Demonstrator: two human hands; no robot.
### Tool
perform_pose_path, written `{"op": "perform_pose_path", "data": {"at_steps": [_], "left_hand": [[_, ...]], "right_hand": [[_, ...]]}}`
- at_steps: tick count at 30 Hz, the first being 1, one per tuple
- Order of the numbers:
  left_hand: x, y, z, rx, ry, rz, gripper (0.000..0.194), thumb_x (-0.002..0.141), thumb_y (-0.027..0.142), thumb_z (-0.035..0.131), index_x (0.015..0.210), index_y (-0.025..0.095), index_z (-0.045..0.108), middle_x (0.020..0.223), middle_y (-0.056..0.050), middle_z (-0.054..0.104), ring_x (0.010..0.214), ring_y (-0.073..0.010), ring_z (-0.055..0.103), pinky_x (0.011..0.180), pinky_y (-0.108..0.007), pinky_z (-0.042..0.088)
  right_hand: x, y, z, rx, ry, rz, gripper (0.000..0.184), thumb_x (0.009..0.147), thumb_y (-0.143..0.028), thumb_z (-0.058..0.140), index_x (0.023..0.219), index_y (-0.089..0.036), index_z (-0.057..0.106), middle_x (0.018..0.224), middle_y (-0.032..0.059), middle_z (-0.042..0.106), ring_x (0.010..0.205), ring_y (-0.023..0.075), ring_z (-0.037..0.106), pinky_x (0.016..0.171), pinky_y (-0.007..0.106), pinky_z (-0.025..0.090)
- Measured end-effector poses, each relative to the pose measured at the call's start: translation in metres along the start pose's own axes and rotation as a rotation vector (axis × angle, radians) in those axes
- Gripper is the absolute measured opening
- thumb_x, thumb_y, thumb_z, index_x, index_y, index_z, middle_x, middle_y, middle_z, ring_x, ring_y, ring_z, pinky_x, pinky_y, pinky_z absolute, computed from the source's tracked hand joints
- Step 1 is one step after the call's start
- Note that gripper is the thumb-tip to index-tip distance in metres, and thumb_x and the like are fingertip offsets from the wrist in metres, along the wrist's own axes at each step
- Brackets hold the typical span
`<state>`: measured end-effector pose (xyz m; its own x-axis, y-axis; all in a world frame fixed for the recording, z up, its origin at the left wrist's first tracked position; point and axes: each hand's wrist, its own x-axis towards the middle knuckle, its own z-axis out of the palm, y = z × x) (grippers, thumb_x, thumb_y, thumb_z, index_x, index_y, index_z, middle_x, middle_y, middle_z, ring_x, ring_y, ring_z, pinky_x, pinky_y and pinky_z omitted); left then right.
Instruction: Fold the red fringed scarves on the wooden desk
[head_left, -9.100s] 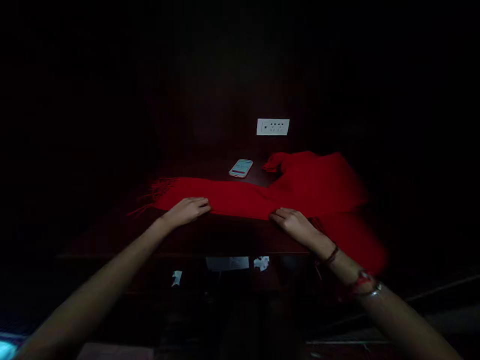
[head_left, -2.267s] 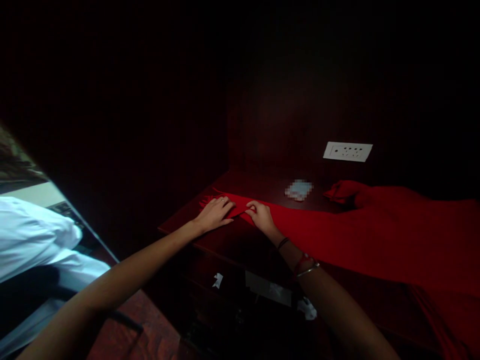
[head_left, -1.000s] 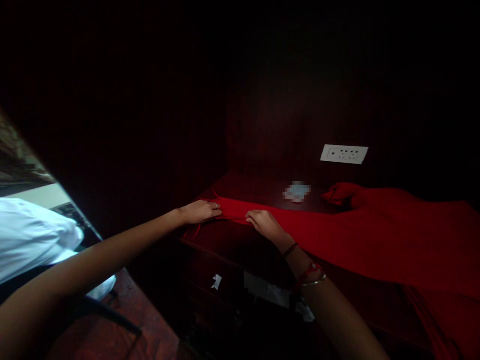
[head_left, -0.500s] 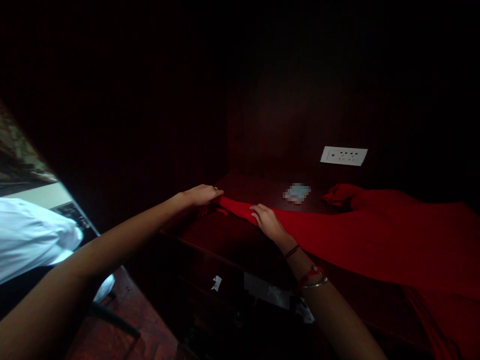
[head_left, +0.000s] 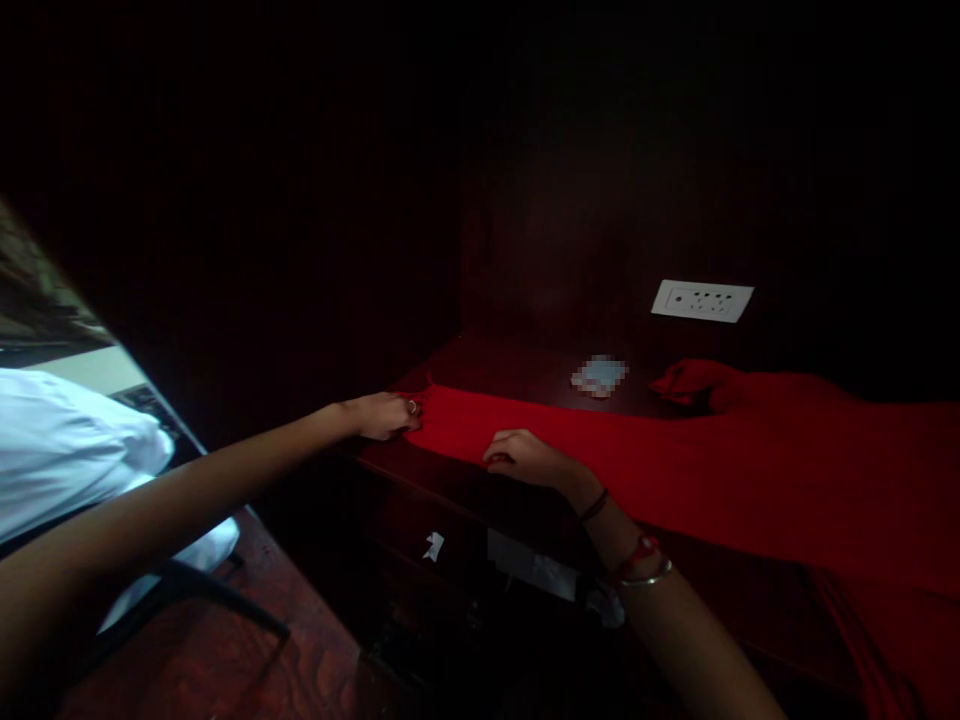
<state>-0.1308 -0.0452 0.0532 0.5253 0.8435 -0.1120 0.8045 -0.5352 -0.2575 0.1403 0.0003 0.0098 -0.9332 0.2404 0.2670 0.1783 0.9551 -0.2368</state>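
Note:
A long red fringed scarf (head_left: 615, 447) lies along a dark wooden desktop, its left end spread flat and its right part wider and layered. My left hand (head_left: 384, 415), with a ring on it, is closed on the near left corner, where a few fringe threads show. Farther right, my right hand (head_left: 527, 460) has its fingers curled onto the near edge of the cloth, pinching it. The fingertips of both hands are partly hidden. Toward the back, a bunched fold of the scarf (head_left: 686, 382) rises from the surface.
A small pale-blue item (head_left: 600, 375), blurred out, lies behind the scarf. A white socket plate (head_left: 703, 301) is on the back wall. Below the desktop edge are white paper scraps (head_left: 532, 565). At left, white cloth (head_left: 75, 450) covers a dark-legged chair (head_left: 217, 590).
The scarf's left end has gone from a narrow bunched strip to a wider flat band. My left hand has moved left and nearer, and my right hand slightly nearer along the edge.

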Motion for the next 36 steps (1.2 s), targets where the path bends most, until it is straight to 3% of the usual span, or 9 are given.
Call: {"op": "perform_pose_path", "data": {"at_steps": [3, 6, 9, 12, 17, 21, 27, 31, 36], "left_hand": [[0.007, -0.012, -0.001, -0.298, -0.238, -0.005, 0.019, 0.065, 0.012, 0.052, 0.08, 0.02, 0.06, 0.081, 0.001, 0.061, 0.071, -0.0113, 0.055, 0.065, -0.019, 0.039], [0.03, -0.02, -0.011, -0.491, -0.132, -0.126, 0.024, 0.074, 0.022, 0.043, 0.093, 0.018, 0.058, 0.087, 0.001, 0.061, 0.074, -0.011, 0.055, 0.069, -0.02, 0.039], [0.057, -0.007, 0.0, -0.404, 0.103, -0.192, 0.036, 0.081, 0.034, 0.034, 0.107, 0.017, 0.051, 0.109, -0.006, 0.054, 0.097, -0.0155, 0.048, 0.086, -0.025, 0.031], [0.074, 0.01, 0.027, -0.381, -0.045, -0.19, 0.053, 0.079, 0.05, 0.031, 0.124, 0.022, 0.033, 0.132, -0.007, 0.028, 0.119, -0.0222, 0.025, 0.094, -0.034, 0.022], [0.077, 0.001, 0.054, -0.364, -0.114, -0.275, 0.061, 0.079, 0.058, 0.021, 0.131, 0.028, 0.012, 0.138, -0.005, 0.003, 0.124, -0.0271, 0.003, 0.095, -0.044, 0.014], [0.076, -0.011, 0.058, -0.272, 0.008, -0.26, 0.049, 0.085, 0.045, 0.02, 0.13, 0.027, 0.018, 0.138, -0.005, 0.012, 0.124, -0.025, 0.008, 0.096, -0.042, 0.017], [0.078, 0.007, 0.049, -0.124, 0.331, -0.094, 0.036, 0.082, 0.017, 0.033, 0.116, 0.022, 0.044, 0.122, -0.006, 0.039, 0.113, -0.0168, 0.032, 0.095, -0.033, 0.024], [0.081, 0.028, 0.051, -0.211, 0.21, -0.122, 0.038, 0.086, 0.028, 0.027, 0.121, 0.021, 0.038, 0.12, -0.009, 0.04, 0.109, -0.0177, 0.038, 0.092, -0.032, 0.027], [0.079, 0.032, 0.047, -0.323, -0.063, -0.162, 0.059, 0.081, 0.055, 0.021, 0.131, 0.026, 0.012, 0.137, -0.009, 0.012, 0.123, -0.026, 0.01, 0.096, -0.044, 0.012]], "right_hand": [[-0.003, 0.008, -0.006, 0.028, 0.124, 0.135, 0.02, 0.08, -0.024, 0.043, 0.086, -0.015, 0.06, 0.085, 0.0039, 0.059, 0.079, 0.011, 0.051, 0.075, 0.022, 0.038], [-0.011, 0.022, -0.011, -0.033, 0.218, 0.361, 0.034, 0.081, -0.032, 0.039, 0.107, -0.013, 0.052, 0.106, 0.01, 0.052, 0.099, 0.0155, 0.045, 0.087, 0.029, 0.032], [-0.02, 0.033, -0.004, -0.074, -0.011, 0.565, 0.059, 0.076, -0.05, 0.038, 0.126, -0.02, 0.031, 0.129, 0.0113, 0.032, 0.118, 0.0258, 0.026, 0.093, 0.044, 0.022], [-0.025, 0.036, 0.009, -0.112, -0.213, 0.686, 0.067, 0.073, -0.063, 0.026, 0.13, -0.028, 0.019, 0.137, 0.0073, 0.014, 0.122, 0.0329, 0.009, 0.091, 0.058, 0.009], [-0.032, 0.031, 0.021, -0.231, -0.105, 0.567, 0.062, 0.076, -0.06, 0.021, 0.13, -0.028, 0.02, 0.137, 0.0082, 0.016, 0.122, 0.0335, 0.011, 0.089, 0.061, 0.01], [-0.037, 0.026, 0.017, -0.268, 0.054, 0.492, 0.055, 0.078, -0.052, 0.031, 0.126, -0.024, 0.029, 0.131, 0.0117, 0.029, 0.119, 0.0301, 0.023, 0.088, 0.057, 0.018], [-0.04, 0.02, 0.001, -0.105, 0.184, 0.183, 0.019, 0.079, -0.027, 0.044, 0.085, -0.016, 0.059, 0.08, 0.0038, 0.058, 0.077, 0.0115, 0.05, 0.073, 0.024, 0.038], [-0.043, 0.018, -0.003, -0.055, 0.096, 0.12, 0.011, 0.076, -0.021, 0.049, 0.077, -0.016, 0.059, 0.069, 0.0003, 0.055, 0.062, 0.0079, 0.047, 0.059, 0.018, 0.036], [-0.043, 0.015, 0.0, -0.114, 0.044, 0.079, 0.019, 0.081, -0.017, 0.04, 0.078, -0.015, 0.059, 0.074, 0.0023, 0.055, 0.068, 0.0084, 0.048, 0.064, 0.019, 0.036]]}}
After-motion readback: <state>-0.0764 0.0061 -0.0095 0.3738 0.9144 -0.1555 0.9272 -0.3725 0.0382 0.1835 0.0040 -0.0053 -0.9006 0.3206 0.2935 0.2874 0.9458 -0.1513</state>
